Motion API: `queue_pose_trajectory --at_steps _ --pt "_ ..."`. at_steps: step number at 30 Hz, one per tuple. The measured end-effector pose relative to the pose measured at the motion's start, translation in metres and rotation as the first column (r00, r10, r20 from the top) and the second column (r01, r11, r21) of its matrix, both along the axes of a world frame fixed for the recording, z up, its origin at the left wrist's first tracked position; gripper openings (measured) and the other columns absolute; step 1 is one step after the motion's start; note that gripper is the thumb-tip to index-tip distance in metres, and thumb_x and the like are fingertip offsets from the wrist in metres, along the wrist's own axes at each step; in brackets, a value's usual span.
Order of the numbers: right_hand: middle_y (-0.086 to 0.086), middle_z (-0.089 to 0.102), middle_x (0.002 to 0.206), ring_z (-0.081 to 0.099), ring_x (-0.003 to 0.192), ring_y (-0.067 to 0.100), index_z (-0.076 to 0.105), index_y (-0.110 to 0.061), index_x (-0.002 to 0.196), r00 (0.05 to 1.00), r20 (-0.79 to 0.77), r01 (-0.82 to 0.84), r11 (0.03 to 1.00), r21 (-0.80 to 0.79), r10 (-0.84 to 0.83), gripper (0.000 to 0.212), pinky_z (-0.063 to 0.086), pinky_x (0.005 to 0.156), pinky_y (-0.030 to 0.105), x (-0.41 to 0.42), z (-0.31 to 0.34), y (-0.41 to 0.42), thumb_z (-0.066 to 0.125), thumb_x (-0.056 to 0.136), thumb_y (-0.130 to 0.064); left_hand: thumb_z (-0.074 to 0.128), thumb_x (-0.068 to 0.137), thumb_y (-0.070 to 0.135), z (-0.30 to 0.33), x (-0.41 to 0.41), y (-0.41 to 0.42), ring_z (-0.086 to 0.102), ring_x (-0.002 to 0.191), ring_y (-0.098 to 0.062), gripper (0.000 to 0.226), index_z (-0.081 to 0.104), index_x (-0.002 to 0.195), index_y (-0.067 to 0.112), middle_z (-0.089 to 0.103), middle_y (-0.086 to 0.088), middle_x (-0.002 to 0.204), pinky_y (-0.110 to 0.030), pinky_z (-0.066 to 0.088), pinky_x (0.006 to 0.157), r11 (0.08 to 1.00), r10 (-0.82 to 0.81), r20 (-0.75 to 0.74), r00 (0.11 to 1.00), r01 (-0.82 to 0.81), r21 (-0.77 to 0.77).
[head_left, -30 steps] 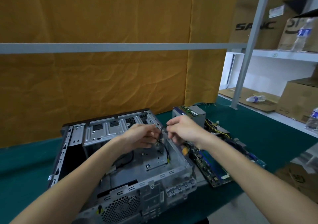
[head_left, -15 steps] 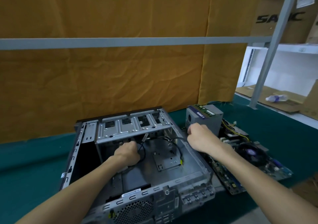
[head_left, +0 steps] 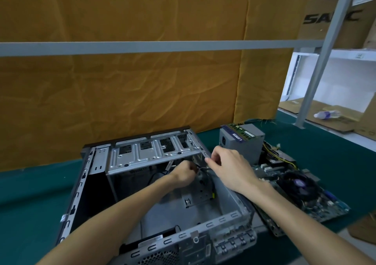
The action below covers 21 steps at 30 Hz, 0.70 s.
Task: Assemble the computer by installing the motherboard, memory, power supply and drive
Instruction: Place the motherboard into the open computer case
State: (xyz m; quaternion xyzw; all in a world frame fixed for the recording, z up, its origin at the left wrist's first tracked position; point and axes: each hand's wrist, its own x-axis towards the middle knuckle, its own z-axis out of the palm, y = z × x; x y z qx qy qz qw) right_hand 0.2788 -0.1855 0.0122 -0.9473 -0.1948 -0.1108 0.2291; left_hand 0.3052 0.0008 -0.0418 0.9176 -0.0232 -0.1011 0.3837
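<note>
An open grey computer case (head_left: 234,217) lies on its side on the green table, its floor bare. My left hand (head_left: 184,175) reaches inside under the drive cage (head_left: 150,152) and grips black case cables (head_left: 200,170). My right hand (head_left: 227,164) is at the case's right wall, fingers pinching the same cable bundle near the cage corner. To the right of the case lies the motherboard (head_left: 301,191) with its black fan. Behind it stands the grey power supply (head_left: 247,142), memory sticks (head_left: 241,131) lying on top.
An orange cloth hangs behind a grey rail (head_left: 162,46). A metal shelf post (head_left: 317,77) stands at the right, with cardboard boxes and a water bottle (head_left: 326,114) on the shelves. Green table surface (head_left: 30,203) is open left of the case.
My left hand rose from the case floor to the cables under the drive cage. My right hand stayed at the case's right wall and now pinches the cables. The camera moved closer.
</note>
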Motion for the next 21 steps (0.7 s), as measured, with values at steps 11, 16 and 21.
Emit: queue_pose_trajectory --at_steps 11,16,21 --pt "-0.008 0.056 0.08 0.047 0.061 0.013 0.041 -0.031 0.078 0.993 0.06 0.106 0.994 -0.002 -0.106 0.034 0.029 0.05 0.029 0.004 -0.006 0.016 0.051 0.102 -0.053 0.047 0.089 0.018 0.005 -0.04 0.044 0.062 0.097 -0.036 0.013 0.058 0.094 0.015 0.066 -0.011 0.108 -0.04 0.051 0.076 0.876 -0.024 0.047 0.999 -0.002 0.482" --pt "-0.011 0.054 0.085 0.052 0.067 0.015 0.041 -0.03 0.085 0.996 0.054 0.068 0.996 -0.054 -0.065 0.035 0.033 0.054 0.033 -0.003 -0.007 0.017 0.049 0.097 -0.062 0.056 0.096 0.029 -0.01 -0.048 0.08 0.058 0.116 -0.033 0.021 0.054 0.109 0.012 0.06 -0.012 0.125 -0.037 0.047 0.092 0.825 0.174 -0.086 0.981 -0.098 0.557" --pt "-0.011 0.055 0.088 0.054 0.072 0.017 0.042 -0.031 0.088 0.998 0.025 0.056 0.998 -0.018 -0.055 0.028 0.034 0.056 0.032 -0.005 -0.008 0.012 0.053 0.099 -0.053 0.053 0.101 0.036 -0.014 -0.048 0.073 0.058 0.115 -0.034 0.031 0.062 0.118 0.012 0.062 -0.014 0.124 -0.038 0.048 0.094 0.829 0.147 -0.04 0.988 -0.101 0.549"
